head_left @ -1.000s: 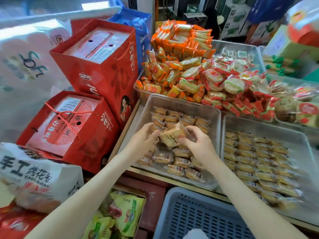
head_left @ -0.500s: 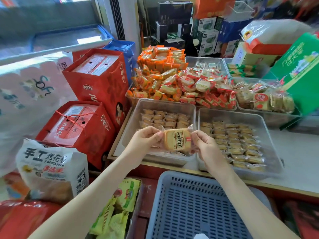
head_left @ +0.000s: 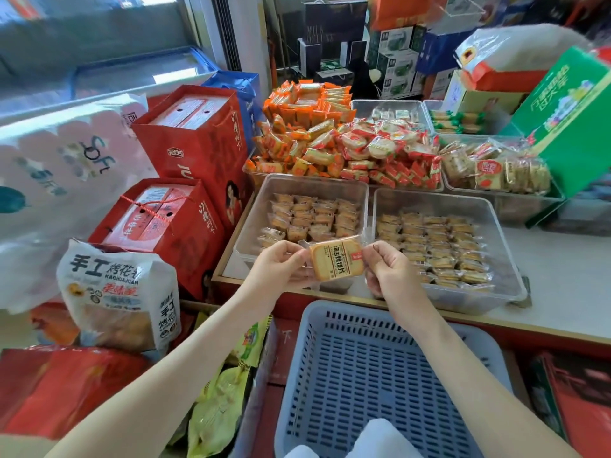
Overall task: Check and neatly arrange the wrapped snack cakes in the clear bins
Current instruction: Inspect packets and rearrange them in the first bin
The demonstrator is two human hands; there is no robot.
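Both bins look mostly tidy already, but the left hand (head_left: 277, 267) and right hand (head_left: 391, 276) have fingers pinching one snack cake (head_left: 336, 262) above the left bin's (head_left: 251, 226) front edge, so it isn't placed yet.

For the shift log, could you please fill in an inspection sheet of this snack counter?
Surface: pale countertop, bins standing on it.
Job's things: yellow wrapped snack cake held up; left clear plastic bin part filled; right clear plastic bin in neat rows.
Clutter: red gift boxes, blue-grey slotted basket, white printed bag.
Grippers: left hand and right hand each pinch a wrapper end.
Cables: nothing seen.
Surroundings: heaped orange snack packs, green carton.
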